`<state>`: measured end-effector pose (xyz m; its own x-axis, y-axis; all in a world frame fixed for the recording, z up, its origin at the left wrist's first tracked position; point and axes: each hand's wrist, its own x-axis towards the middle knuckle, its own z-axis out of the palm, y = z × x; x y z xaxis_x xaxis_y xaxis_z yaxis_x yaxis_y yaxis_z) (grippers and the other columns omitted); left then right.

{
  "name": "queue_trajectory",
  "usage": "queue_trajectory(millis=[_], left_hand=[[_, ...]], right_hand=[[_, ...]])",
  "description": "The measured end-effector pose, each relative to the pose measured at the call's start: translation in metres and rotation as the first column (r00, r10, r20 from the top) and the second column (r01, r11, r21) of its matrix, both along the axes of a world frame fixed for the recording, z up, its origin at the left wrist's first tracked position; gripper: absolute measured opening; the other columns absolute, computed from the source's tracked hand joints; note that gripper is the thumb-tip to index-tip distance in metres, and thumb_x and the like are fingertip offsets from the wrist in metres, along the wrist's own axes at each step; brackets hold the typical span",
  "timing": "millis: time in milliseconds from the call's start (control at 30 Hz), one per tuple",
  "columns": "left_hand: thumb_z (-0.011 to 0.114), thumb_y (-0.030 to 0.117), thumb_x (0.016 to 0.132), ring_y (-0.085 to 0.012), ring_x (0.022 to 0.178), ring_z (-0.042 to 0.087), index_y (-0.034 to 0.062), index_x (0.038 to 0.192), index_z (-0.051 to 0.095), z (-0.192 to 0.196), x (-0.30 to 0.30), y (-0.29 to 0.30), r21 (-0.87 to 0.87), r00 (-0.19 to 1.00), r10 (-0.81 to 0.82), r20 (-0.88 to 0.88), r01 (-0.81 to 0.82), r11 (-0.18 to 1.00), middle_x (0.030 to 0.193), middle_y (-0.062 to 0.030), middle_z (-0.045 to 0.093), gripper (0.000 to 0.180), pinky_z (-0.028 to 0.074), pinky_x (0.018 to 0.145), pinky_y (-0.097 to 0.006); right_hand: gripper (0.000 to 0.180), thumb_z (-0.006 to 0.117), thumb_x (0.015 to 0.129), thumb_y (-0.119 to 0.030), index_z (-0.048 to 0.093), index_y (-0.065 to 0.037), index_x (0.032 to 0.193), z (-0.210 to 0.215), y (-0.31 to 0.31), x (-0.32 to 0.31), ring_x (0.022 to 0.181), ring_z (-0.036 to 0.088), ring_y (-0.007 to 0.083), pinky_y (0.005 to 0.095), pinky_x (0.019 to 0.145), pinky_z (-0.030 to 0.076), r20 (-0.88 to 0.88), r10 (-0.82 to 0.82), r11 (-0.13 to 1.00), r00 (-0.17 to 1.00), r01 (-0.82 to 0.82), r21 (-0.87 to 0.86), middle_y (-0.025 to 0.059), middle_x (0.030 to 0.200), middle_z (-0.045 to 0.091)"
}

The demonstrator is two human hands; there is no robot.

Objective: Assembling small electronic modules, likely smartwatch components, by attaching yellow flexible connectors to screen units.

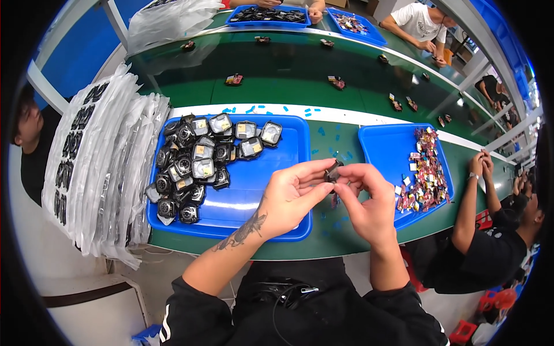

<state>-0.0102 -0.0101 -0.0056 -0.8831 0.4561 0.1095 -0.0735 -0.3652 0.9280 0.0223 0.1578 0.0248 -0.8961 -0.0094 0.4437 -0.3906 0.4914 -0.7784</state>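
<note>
Between my two hands, above the gap separating two blue trays, is a small black plastic housing (333, 173). My left hand (296, 190) pinches it from the left with thumb and fingers. From the right, my right hand (365, 193) grips its edge with thumb and forefinger. The left blue tray (248, 210) holds a heap of black square housings (193, 158), some showing clear or pale faces. In the right blue tray (378, 150) lies a pile of small red circuit parts with white and yellow pieces (424, 173). My fingers hide part of the held housing.
Plastic-wrapped stacks of trays (109, 167) stand left of the bench. Beyond a white rail (231, 109) runs a green conveyor (288, 75) carrying scattered small assemblies (336, 82). Blue scraps (254, 109) dot the rail. Co-workers sit across and to the right.
</note>
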Motion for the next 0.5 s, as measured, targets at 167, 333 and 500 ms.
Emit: queue_trajectory(millis=[167,333,500], left_hand=[[0.056,-0.003,0.094,-0.0175,0.109,0.062,-0.0046,0.136,0.048,-0.0023,-0.0006,0.0008,0.025,0.999,-0.053,-0.005,0.053,0.998,0.121,-0.0141,0.063,0.043,0.05,0.096,-0.03],[0.056,-0.002,0.094,-0.0159,0.106,0.062,-0.0053,0.136,0.049,0.0014,0.0011,0.0019,0.034,0.999,-0.046,-0.008,0.047,0.998,0.118,-0.0128,0.063,0.042,0.051,0.093,-0.029],[0.056,-0.001,0.094,-0.0148,0.103,0.062,-0.0054,0.136,0.049,-0.0001,0.0012,0.0015,0.027,0.998,-0.031,-0.049,0.033,0.999,0.115,-0.0116,0.064,0.042,0.051,0.091,-0.028]], right_hand=[[0.011,0.072,0.077,0.004,0.066,-0.001,0.084,0.0044,0.0018,0.0009,0.054,0.053,0.0103,0.0245,0.05,0.042,-0.016,0.003,0.998,1.0,-0.002,0.055,0.0062,0.071,0.065],[0.011,0.073,0.077,0.004,0.067,-0.001,0.085,0.0053,-0.0012,0.0,0.054,0.054,0.0111,0.0251,0.049,0.043,-0.049,-0.011,1.0,0.999,0.011,0.017,0.0073,0.072,0.064],[0.011,0.073,0.077,0.004,0.067,-0.001,0.086,0.0033,0.0003,-0.0007,0.053,0.054,0.0117,0.0255,0.049,0.042,-0.051,-0.003,1.0,0.999,0.004,0.008,0.0072,0.071,0.064]])
